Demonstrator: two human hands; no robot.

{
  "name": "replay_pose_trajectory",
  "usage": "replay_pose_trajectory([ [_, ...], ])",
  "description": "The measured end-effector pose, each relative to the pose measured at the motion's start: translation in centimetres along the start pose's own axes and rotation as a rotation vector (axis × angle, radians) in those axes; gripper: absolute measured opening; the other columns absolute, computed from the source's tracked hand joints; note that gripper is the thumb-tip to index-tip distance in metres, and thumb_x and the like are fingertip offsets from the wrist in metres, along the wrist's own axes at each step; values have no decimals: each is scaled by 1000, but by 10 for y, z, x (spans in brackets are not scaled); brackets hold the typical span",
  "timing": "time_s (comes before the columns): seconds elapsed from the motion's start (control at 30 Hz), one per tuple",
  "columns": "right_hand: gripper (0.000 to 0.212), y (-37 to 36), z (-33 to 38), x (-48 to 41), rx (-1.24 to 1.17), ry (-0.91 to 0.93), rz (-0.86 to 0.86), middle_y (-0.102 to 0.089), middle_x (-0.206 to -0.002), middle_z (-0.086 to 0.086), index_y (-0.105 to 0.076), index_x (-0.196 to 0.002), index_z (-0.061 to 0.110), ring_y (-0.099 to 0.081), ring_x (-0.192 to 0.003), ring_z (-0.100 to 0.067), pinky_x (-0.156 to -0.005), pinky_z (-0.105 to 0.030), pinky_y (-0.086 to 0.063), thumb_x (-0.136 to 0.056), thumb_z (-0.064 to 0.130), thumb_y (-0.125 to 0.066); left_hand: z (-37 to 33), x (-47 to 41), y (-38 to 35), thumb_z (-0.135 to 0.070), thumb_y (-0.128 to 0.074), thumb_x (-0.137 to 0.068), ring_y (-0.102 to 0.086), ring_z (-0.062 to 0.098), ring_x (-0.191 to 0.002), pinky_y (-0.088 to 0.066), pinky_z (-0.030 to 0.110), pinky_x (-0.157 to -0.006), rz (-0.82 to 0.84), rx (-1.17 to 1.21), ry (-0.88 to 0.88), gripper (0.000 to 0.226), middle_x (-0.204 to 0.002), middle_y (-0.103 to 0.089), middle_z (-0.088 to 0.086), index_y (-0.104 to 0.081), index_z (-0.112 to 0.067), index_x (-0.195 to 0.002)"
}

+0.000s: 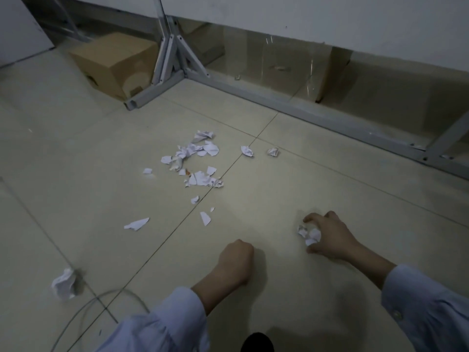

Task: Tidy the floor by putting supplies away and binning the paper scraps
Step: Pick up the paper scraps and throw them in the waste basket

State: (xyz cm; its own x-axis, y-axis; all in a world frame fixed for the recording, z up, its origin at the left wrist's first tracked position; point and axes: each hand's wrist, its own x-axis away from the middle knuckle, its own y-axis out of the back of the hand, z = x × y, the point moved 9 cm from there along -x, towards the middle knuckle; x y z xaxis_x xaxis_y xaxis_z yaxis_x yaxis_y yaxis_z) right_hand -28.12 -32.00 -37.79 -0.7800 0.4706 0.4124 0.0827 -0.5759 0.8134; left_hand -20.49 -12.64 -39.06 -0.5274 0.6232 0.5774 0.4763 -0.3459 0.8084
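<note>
Head cam: R hand (330, 235) arched low, fingers + thumb clawed round crumpled paper wad (310, 233). L hand (237, 255) balled in fist, knuckles down, nothing visible in it. Scrap pile (195, 161) further out on floor tiles (291, 179); cardboard box (114, 64) beyond.

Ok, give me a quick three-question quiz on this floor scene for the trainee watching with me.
1. True or false: the right hand has its fingers curled round a crumpled paper ball.
2. Where does the cardboard box stand? A) beside the white metal frame; B) on top of the scattered scraps; C) between the person's two arms.
3. Fill in: the ___ hand is a closed fist on the floor, with no paper showing in it.
Key: 1 true; 2 A; 3 left hand.
</note>
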Motion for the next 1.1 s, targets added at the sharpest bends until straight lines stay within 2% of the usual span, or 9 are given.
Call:
replay_pose_trajectory([
  [0.2, 41, -5, 15, -12, 16, 78, -74, -46, -92, -3, -66, -105, 19, -49, -81, -18, -64, -25, -35, -67, 27, -81, 0, -1, -1, 4, -58, -80, -63, 40, -98, -51, 41, -81, -11, -5, -50, 20, -104, -66, 26, -67, 6, -97],
  [0.3, 54, -7, 18, -15, -3, 77, -73, -45, -96, -3, -59, -114, 19, -50, -81, -18, -63, -25, -35, -65, 28, -82, 2, -4, -1, 3, -58, -79, -63, 38, -99, -51, 40, -83, -13, 4, -66, 20, -104, -66, 25, -67, 5, -97],
  [0.37, 73, -9, 24, -17, -5, 102, -38, -42, -105, -5, -47, -128, 25, -52, -86, -21, -66, -24, -38, -64, 27, -82, 3, -5, 0, 3, -60, -78, -64, 37, -98, -51, 39, -82, -17, 7, -81, 19, -103, -67, 24, -67, 4, -96],
  [0.43, 79, -13, 34, -19, 51, 157, 29, -39, -112, -5, -41, -134, 30, -52, -90, -21, -69, -23, -39, -66, 24, -80, 5, -5, 0, 1, -64, -76, -63, 37, -100, -50, 39, -83, -23, 17, -85, 21, -105, -66, 23, -66, 4, -97],
  [0.6, 43, -19, 53, -21, 173, 294, 153, -41, -106, 1, -59, -108, 27, -52, -89, -17, -68, -23, -44, -69, 19, -75, 9, -2, -6, -5, -73, -72, -60, 34, -104, -49, 37, -87, 12, 42, -112, 34, -114, -60, 19, -63, 0, -104],
  [0.67, 33, -19, 55, -23, 218, 306, 160, -44, -101, 2, -62, -99, 24, -52, -87, -18, -69, -27, -43, -69, 23, -75, 10, -2, -9, -1, -67, -76, -58, 36, -107, -46, 38, -90, 14, 58, -149, 31, -117, -57, 20, -60, 1, -106],
  [0.77, 20, -19, 54, -22, 275, 306, 147, -49, -93, 3, -66, -88, 23, -50, -82, -14, -64, -25, -34, -71, 28, -75, 14, -1, -10, 3, -51, -83, -56, 41, -109, -44, 42, -92, -1, 77, -181, 26, -117, -57, 24, -59, 4, -107],
  [0.9, 18, -17, 50, -21, 341, 277, 103, -54, -90, 4, -70, -89, 23, -47, -77, -9, -62, -23, -28, -74, 32, -74, 18, 2, -13, 5, -49, -84, -58, 43, -105, -45, 44, -92, 4, 102, -202, 25, -113, -60, 27, -64, 5, -104],
  [1.1, 24, -15, 55, -23, 420, 206, 123, -66, -97, -2, -72, -92, 18, -60, -88, -17, -72, -26, -43, -74, 33, -73, 24, 13, -16, 4, -46, -86, -55, 40, -108, -40, 43, -94, -10, 162, -252, 25, -116, -59, 27, -63, 5, -104],
])
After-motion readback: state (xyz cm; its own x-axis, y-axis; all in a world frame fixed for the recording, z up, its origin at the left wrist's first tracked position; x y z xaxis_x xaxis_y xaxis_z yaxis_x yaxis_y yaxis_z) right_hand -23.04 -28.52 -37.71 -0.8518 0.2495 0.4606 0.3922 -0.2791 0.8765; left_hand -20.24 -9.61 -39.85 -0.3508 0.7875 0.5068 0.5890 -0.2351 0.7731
